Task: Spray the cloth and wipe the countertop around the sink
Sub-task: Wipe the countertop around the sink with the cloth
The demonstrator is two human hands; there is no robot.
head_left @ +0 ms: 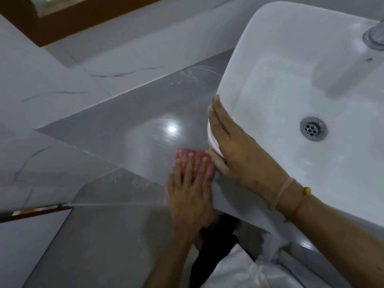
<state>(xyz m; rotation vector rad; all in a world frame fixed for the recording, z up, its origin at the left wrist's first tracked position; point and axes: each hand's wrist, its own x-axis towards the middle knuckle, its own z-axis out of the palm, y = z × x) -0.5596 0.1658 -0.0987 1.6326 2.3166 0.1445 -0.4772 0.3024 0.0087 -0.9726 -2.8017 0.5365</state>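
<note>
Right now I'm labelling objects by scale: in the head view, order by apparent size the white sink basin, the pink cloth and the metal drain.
1. White ceramic sink basin
2. Pink patterned cloth, partly hidden under the left hand
3. Round metal drain

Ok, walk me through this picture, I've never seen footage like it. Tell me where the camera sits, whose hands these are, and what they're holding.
The camera is worn on a person's head, looking down at their own two bare hands; there is no machine. The left hand lies flat, fingers spread, pressing a red patterned cloth onto the glossy grey countertop, which shows faint streaks. The right hand, with thin cords on its wrist, rests against the outer wall of the white rectangular ceramic basin and covers a white object whose nature I cannot tell. Inside the basin sits a round metal drain; a metal tap shows at the upper right.
</note>
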